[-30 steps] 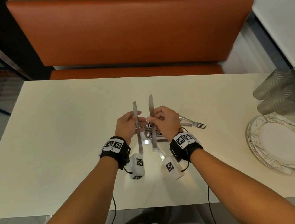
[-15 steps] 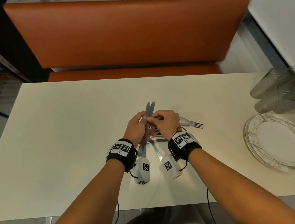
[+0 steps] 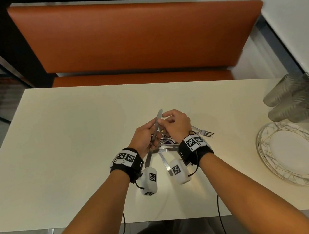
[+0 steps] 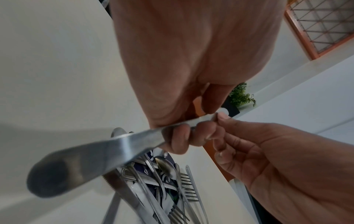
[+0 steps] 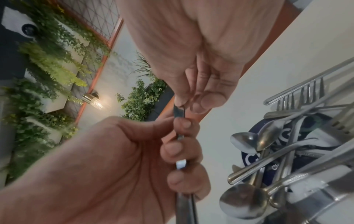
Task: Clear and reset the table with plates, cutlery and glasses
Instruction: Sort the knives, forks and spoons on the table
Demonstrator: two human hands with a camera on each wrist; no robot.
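Above cutlery pile, left grip clasping knives, right grip pinching tips

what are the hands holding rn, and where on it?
Left hand grips the knives around the middle, fingers curled round them. Right hand pinches the blade tip end. Whether it is one knife or two stacked is hard to tell.

I see bare forearms, no sleeves. On my left hand side, a black wristband carries a white plate with two black-and-white square markers. My right hand has the same: a black band and twin markers on top. Under each wrist hangs a white camera pod, each with its own square marker. Thin black cables trail back toward six o'clock.
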